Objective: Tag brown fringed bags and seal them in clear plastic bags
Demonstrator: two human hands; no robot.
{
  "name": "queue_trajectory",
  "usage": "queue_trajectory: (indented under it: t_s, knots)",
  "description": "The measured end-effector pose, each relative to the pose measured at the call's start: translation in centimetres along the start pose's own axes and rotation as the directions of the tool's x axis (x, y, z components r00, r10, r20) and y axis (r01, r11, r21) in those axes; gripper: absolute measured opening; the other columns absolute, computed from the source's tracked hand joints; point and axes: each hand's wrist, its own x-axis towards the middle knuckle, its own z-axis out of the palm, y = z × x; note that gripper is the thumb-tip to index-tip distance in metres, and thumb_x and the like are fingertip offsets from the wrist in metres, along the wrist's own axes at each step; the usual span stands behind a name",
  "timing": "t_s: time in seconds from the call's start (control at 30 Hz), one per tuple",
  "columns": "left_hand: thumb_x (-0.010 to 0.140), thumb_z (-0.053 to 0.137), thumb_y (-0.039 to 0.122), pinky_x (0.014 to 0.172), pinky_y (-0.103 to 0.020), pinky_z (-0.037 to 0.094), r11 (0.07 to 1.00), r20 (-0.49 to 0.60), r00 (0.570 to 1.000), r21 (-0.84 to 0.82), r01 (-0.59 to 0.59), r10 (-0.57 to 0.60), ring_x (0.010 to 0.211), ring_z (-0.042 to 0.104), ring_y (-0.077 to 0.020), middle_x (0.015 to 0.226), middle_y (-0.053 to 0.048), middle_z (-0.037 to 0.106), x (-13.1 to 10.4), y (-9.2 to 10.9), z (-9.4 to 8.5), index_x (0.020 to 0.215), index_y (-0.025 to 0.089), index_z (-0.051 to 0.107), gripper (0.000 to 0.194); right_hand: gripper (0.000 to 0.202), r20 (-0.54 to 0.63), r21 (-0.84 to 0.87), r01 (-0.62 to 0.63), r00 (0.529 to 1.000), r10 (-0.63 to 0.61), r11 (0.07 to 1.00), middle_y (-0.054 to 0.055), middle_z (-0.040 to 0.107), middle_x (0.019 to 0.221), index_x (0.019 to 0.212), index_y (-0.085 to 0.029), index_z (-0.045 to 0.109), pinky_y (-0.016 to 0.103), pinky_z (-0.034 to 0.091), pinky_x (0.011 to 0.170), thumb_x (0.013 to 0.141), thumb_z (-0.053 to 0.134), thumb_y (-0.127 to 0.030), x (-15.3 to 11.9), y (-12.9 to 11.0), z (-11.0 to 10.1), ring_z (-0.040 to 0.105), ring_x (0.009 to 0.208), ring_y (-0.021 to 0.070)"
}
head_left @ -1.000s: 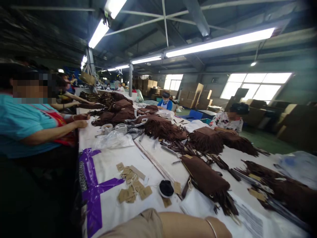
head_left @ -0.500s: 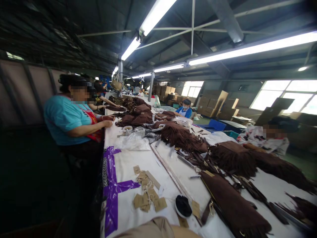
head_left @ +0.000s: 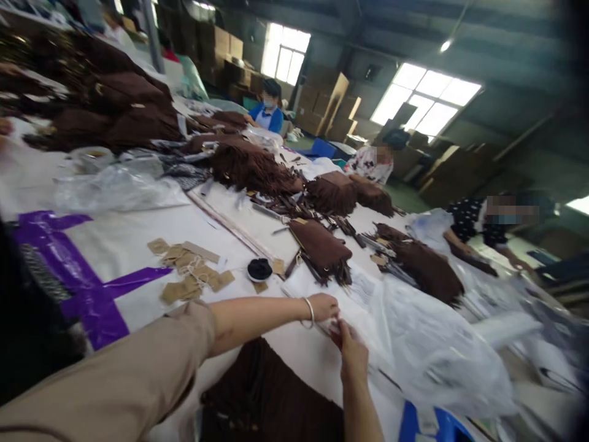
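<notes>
My left hand (head_left: 323,307), with a bracelet at the wrist, is closed, its fingertips meeting those of my right hand (head_left: 353,350). The right hand is closed in a pinch too; whatever small thing is between the fingers is hidden and blurred. Both hands are over the edge of a clear plastic bag (head_left: 427,344) spread on the white table. Below my forearms lies a dark brown fringed bag (head_left: 271,393), partly out of view. A brown pouch with a zip (head_left: 319,245) lies just beyond my hands.
Kraft paper tags (head_left: 188,270) with white strings lie left, near purple tape (head_left: 87,282) and a white dish with black contents (head_left: 259,269). Piles of brown fringed bags (head_left: 248,162) run along the table. A blue plastic object (head_left: 435,423) is at lower right. Several co-workers sit across the table.
The view has swung right and down. Both my hands and the dark brown bag beneath them have come into view; before, only part of a sleeve and arm showed at the bottom.
</notes>
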Motion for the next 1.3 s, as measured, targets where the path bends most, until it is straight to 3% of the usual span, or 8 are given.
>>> queue_trajectory:
  t_s: [0.27, 0.4, 0.5, 0.7, 0.87, 1.0, 1.1, 1.3]
  knots:
    - [0.099, 0.027, 0.027, 0.078, -0.033, 0.047, 0.985, -0.249, 0.953, -0.026, 0.173, -0.174, 0.09, 0.061, -0.0196, 0.099, -0.012, 0.064, 2.5, -0.1, -3.3, 0.105, 0.013, 0.056, 0.032, 0.055, 0.112, 0.175, -0.363, 0.931, 0.348, 0.915, 0.016, 0.071, 0.091, 0.096, -0.01, 0.062, 0.043, 0.057, 0.072, 0.08, 0.047, -0.06, -3.4, 0.6, -0.4, 0.069, 0.082, 0.027]
    - [0.095, 0.039, 0.041, 0.073, -0.034, 0.047, 0.998, -0.205, 0.979, 0.062, 0.016, -0.003, 0.082, 0.064, -0.0247, 0.083, -0.011, 0.067, 0.2, 2.6, -3.0, 0.102, 0.016, 0.058, 0.032, 0.051, 0.04, -0.2, 0.09, 0.996, -0.083, 0.976, 0.015, 0.063, 0.117, 0.116, -0.016, 0.06, 0.051, 0.045, 0.092, 0.083, 0.051, -0.054, -4.3, -4.4, -2.4, 0.058, 0.109, 0.0312]
    - [0.094, 0.037, 0.048, 0.068, -0.033, 0.048, 0.954, -0.14, 0.967, 0.244, -0.173, 0.211, 0.077, 0.066, -0.0244, 0.078, -0.011, 0.068, -2.7, 4.5, -2.2, 0.102, 0.017, 0.059, 0.038, 0.042, -0.028, -0.704, 0.329, 0.873, -0.487, 0.63, 0.011, 0.052, 0.132, 0.123, -0.019, 0.056, 0.051, 0.026, 0.107, 0.083, 0.054, -0.033, -3.2, -6.4, -4.5, 0.037, 0.128, 0.0323]
    - [0.086, 0.059, 0.029, 0.061, -0.034, 0.05, 0.817, 0.105, 0.96, 0.507, -0.275, 0.259, 0.073, 0.067, -0.0278, 0.072, -0.016, 0.067, -6.6, 4.4, -2.6, 0.084, 0.009, 0.06, 0.02, 0.034, 0.158, -0.902, 0.266, 0.937, -0.313, 0.339, 0.006, 0.062, 0.087, 0.102, -0.021, 0.068, 0.032, 0.04, 0.085, 0.078, 0.048, -0.008, -4.3, -5.5, -6.4, 0.052, 0.089, 0.0225]
    - [0.079, 0.048, 0.0, 0.068, -0.041, 0.051, 0.868, -0.047, 0.998, 0.495, -0.021, 0.05, 0.081, 0.067, -0.0309, 0.077, -0.022, 0.066, -9.4, 0.4, -7.8, 0.078, 0.005, 0.062, 0.014, 0.04, 0.016, -0.911, 0.158, 0.936, -0.351, 0.382, 0.007, 0.06, 0.085, 0.111, -0.019, 0.066, 0.035, 0.039, 0.086, 0.077, 0.046, -0.011, -8.5, -3.8, -8.3, 0.05, 0.088, 0.0241]
    - [0.084, 0.044, 0.005, 0.075, -0.043, 0.05, 0.932, -0.196, 0.97, 0.305, 0.196, -0.14, 0.092, 0.065, -0.0314, 0.092, -0.024, 0.065, -14.1, -2.3, -10.2, 0.107, 0.004, 0.057, 0.026, 0.043, -0.247, -0.742, 0.07, 0.896, -0.369, 0.667, 0.009, 0.061, 0.093, 0.115, -0.016, 0.063, 0.04, 0.038, 0.091, 0.075, 0.048, -0.018, -11.9, -1.5, -9.7, 0.051, 0.091, 0.0247]
    - [0.09, 0.04, 0.014, 0.07, -0.036, 0.052, 0.954, -0.168, 0.944, 0.049, 0.297, -0.285, 0.087, 0.066, -0.027, 0.093, -0.021, 0.066, -17.0, -2.8, -8.7, 0.111, 0.006, 0.055, 0.027, 0.053, -0.538, -0.111, -0.003, 0.841, -0.058, 0.994, 0.005, 0.061, 0.09, 0.121, -0.019, 0.058, 0.034, 0.046, 0.072, 0.068, 0.057, -0.024, -13.4, 0.3, -8.8, 0.051, 0.07, 0.0166]
    - [0.097, 0.029, 0.026, 0.06, -0.025, 0.055, 0.768, 0.085, 0.929, -0.54, 0.346, -0.359, 0.067, 0.068, -0.0166, 0.086, -0.017, 0.069, -14.6, -0.5, -3.0, 0.11, 0.005, 0.052, 0.033, 0.048, -0.419, 0.515, 0.029, 0.881, 0.222, 0.856, 0.003, 0.063, 0.099, 0.12, -0.026, 0.052, 0.032, 0.053, 0.066, 0.073, 0.049, -0.035, -11.6, 2.4, -7.6, 0.06, 0.072, 0.0138]
